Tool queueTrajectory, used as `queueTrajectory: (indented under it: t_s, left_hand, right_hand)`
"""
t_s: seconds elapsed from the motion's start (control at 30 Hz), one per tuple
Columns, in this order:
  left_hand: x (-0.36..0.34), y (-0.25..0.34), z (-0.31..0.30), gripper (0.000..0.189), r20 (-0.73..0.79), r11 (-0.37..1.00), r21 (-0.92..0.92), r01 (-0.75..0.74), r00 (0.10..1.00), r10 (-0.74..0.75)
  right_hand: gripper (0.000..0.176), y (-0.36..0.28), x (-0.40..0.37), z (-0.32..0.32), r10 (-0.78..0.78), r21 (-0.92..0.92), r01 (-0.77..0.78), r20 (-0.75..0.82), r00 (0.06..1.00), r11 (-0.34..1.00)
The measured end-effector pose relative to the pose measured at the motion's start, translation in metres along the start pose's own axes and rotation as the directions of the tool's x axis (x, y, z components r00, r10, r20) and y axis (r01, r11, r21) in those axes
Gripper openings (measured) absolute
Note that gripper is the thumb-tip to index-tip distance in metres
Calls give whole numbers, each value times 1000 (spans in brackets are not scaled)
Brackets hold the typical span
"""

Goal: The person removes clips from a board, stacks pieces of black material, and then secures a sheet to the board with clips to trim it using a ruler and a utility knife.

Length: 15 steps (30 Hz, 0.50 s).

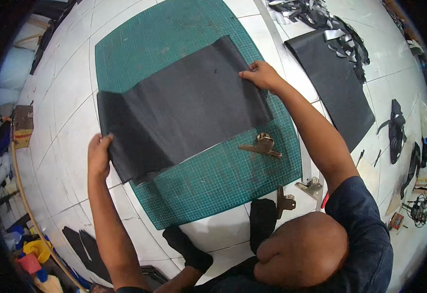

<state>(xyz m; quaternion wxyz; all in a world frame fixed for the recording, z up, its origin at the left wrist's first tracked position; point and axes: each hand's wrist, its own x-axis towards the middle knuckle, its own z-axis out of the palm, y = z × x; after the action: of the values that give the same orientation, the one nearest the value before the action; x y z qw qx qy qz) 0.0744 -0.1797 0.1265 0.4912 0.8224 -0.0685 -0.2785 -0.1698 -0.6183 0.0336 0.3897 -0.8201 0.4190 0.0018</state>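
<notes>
A wide black sheet of fabric-like material (189,105) spans the green cutting mat (135,58), its left end raised and hanging past the mat's edge. My left hand (100,155) grips the sheet's left edge between thumb and fingers. At the upper right edge, my right hand (262,77) pinches the same sheet, with its thumb on top. A metal bulldog clip (262,145) lies on the mat just below the sheet's right corner.
Two more bulldog clips (285,201) (312,188) lie near my right foot. Right of the mat are another black sheet (333,83) and a heap of dark scraps (306,13). A long pole (24,195) and a box (23,126) stand at the left.
</notes>
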Motion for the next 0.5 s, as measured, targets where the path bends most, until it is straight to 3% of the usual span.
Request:
queueTrajectory:
  t_s: [0.1, 0.27, 0.33, 0.43, 0.5]
  left_hand:
    - [-6, 62, 10, 23, -18, 1000, -9, -27, 999, 27]
    - [-30, 157, 49, 27, -47, 948, -122, -292, 956, 289]
    - [-38, 178, 49, 28, -45, 932, -166, -322, 947, 319]
    - [-58, 194, 39, 30, -95, 959, -172, -227, 972, 213]
    - [-48, 176, 13, 27, -71, 958, -194, -211, 977, 201]
  right_hand:
    - [58, 5, 10, 3, 19, -4, -19, 43, 999, 1000]
    - [55, -1, 10, 2, 52, -5, -52, 55, 997, 999]
    - [54, -3, 10, 0, 70, 149, -92, 144, 987, 985]
    - [48, -11, 4, -9, 147, 366, -214, 202, 968, 905]
    - [47, -7, 8, -16, 147, 484, -250, 241, 959, 839]
